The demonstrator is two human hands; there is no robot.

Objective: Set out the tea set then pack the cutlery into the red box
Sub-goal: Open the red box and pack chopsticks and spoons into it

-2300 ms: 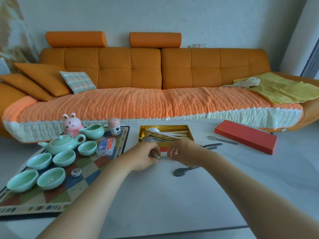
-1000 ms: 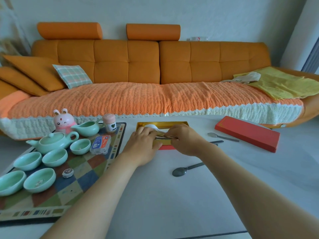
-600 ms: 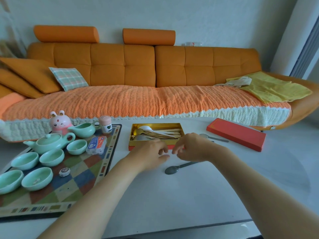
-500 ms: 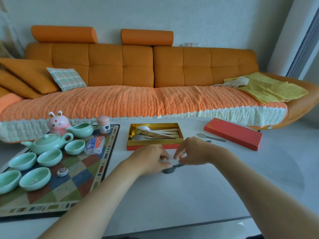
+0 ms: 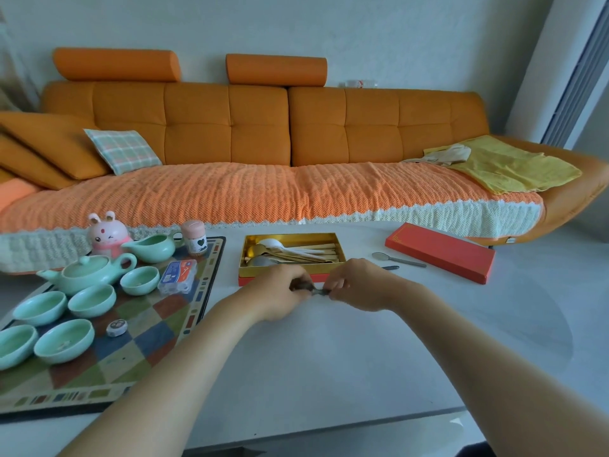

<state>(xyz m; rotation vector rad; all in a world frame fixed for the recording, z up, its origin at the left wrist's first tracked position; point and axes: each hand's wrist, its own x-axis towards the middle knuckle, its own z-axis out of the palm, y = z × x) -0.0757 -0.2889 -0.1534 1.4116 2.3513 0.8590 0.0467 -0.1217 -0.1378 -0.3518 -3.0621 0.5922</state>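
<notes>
Left hand: my left hand [image 5: 280, 293] is curled around the bowl end of a dark metal spoon [image 5: 311, 289], just above the white worktop [image 5: 329, 357].
Right hand: my right hand [image 5: 359, 285] pinches the same spoon by its handle end; the two hands nearly touch, with the spoon bridging them.
Red box: the shallow red box with a gold lining [image 5: 291, 258] lies open just beyond my knuckles, its red front edge partly hidden by my hands.
In the box: gold-coloured spoons, a white spoon and pale wooden chopsticks lie lengthwise; I cannot count them.
Lid: the flat red lid [image 5: 440, 252] rests on the worktop to the right, well apart from the box.
Loose cutlery: a small grey metal spoon [image 5: 397, 259] lies between box and lid; a dark handle tip [image 5: 390, 267] shows just past my right hand.
Tea set: the pale green teapot [image 5: 87, 273], matching pitcher [image 5: 151, 247] and five matching cups [image 5: 92, 300] stand on the chequered mat [image 5: 138, 344] to the left.
</notes>
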